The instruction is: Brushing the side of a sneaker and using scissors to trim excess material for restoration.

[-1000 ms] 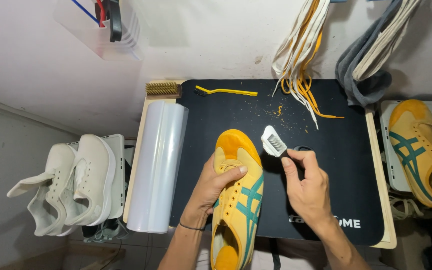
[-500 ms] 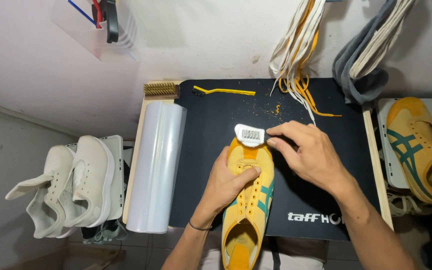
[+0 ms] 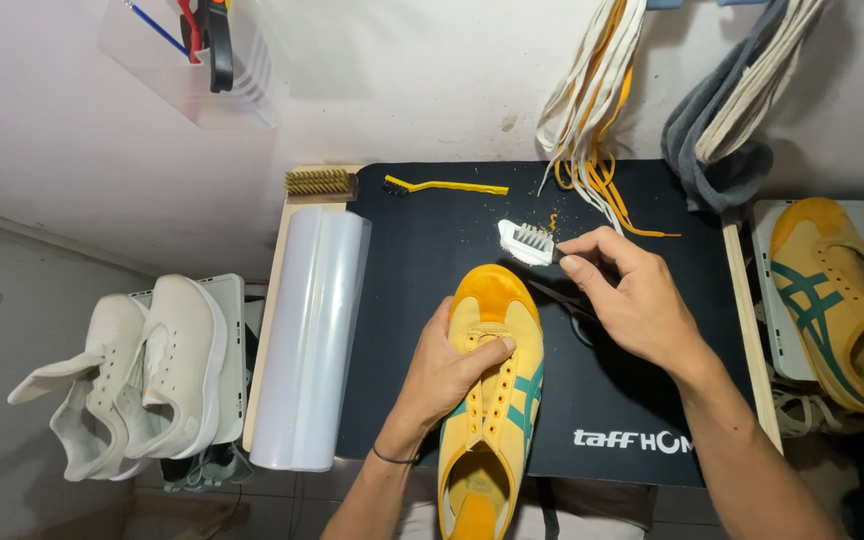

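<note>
Yellow sneaker (image 3: 492, 390), teal stripes, laces removed

Pale wall (image 3: 432, 90) behind, wood bench (image 3: 270, 300) w/ black mat (image 3: 632, 400).

Single head-worn view, looking steeply down from above and close onto black mat (image 3: 432, 230) on bench; wall at frame top, floor at left edge; no second view
</note>
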